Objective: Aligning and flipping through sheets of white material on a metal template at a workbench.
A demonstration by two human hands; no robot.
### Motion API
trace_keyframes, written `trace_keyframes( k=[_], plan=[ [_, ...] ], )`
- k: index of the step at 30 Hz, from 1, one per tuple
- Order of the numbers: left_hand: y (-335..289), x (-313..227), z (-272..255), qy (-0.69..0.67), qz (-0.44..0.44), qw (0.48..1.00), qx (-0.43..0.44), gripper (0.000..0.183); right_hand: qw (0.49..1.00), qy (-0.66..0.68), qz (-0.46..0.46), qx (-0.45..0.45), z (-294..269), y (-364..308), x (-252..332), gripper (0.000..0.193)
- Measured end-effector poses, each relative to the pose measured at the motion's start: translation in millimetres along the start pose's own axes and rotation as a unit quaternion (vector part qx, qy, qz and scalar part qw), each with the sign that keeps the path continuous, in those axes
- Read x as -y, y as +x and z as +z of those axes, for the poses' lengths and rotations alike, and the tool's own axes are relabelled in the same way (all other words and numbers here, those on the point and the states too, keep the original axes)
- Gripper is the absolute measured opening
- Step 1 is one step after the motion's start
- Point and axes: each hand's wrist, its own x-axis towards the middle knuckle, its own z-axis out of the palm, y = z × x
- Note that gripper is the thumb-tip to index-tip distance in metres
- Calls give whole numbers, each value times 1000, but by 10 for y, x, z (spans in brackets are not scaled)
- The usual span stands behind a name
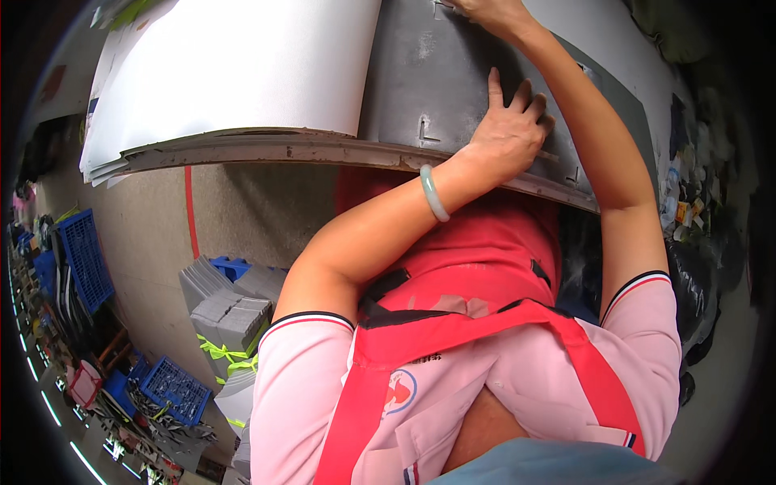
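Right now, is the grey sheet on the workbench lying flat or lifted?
Flat: the grey sheet lies spread on the workbench, left hand pressed palm-down on it.

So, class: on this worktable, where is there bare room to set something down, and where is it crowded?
Bare grey sheet shows between the white sheet stack and the left hand, down to the table's front edge. The table's left side is covered by the stack; the right hand presses at the top.
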Motion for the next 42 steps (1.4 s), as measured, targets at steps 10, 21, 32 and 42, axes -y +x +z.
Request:
trace_keyframes(
  k=[10,21,32,42],
  plan=[
    [-17,24,-3,-15,11,999,-29,42,926,268,253,78,122,124,138,19],
    [-65,41,194,-12,2,999,-51,40,885,342,196,249,-102,-1035,1024,15],
    [-86,51,153,36,18,998,-48,49,941,242,77,225,-65,-1184,1100,20],
    [7,15,171,69,-10,998,-7,47,989,89,-64,102,41,-1317,1105,24]
  ],
)
